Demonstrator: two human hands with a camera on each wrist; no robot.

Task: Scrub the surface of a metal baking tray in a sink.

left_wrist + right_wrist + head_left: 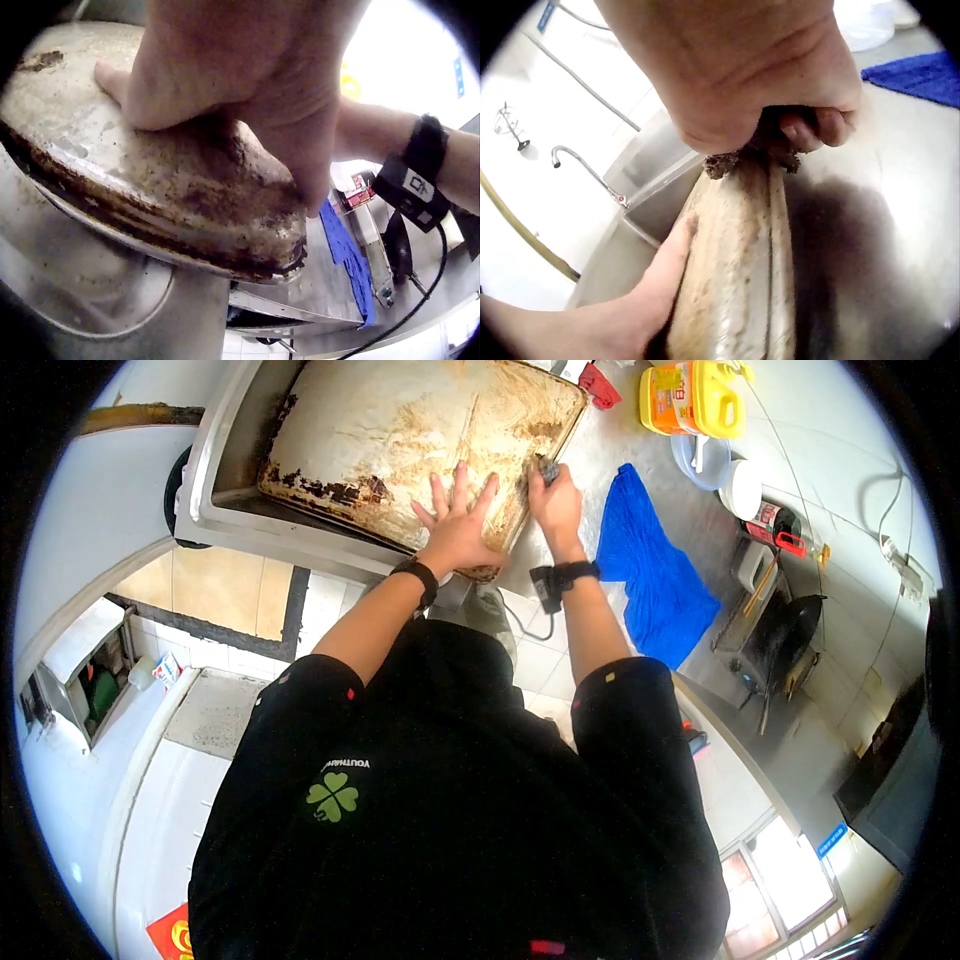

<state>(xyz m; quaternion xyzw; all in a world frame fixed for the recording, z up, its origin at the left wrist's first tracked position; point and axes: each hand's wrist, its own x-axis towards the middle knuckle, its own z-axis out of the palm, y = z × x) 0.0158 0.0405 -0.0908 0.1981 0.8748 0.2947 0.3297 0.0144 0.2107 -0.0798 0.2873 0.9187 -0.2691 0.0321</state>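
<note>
A large metal tray with brown and black burnt stains lies across the sink, its flat side up. My left hand rests spread on the tray near its close corner; in the left wrist view the palm bears on the stained surface. My right hand grips a dark scouring pad at the tray's right edge. In the right wrist view the fingers curl round the pad, which touches the tray's rim.
A blue cloth lies on the steel counter to the right. Beyond it stand a yellow jug, a clear bowl and a black pan. A tap rises behind the sink.
</note>
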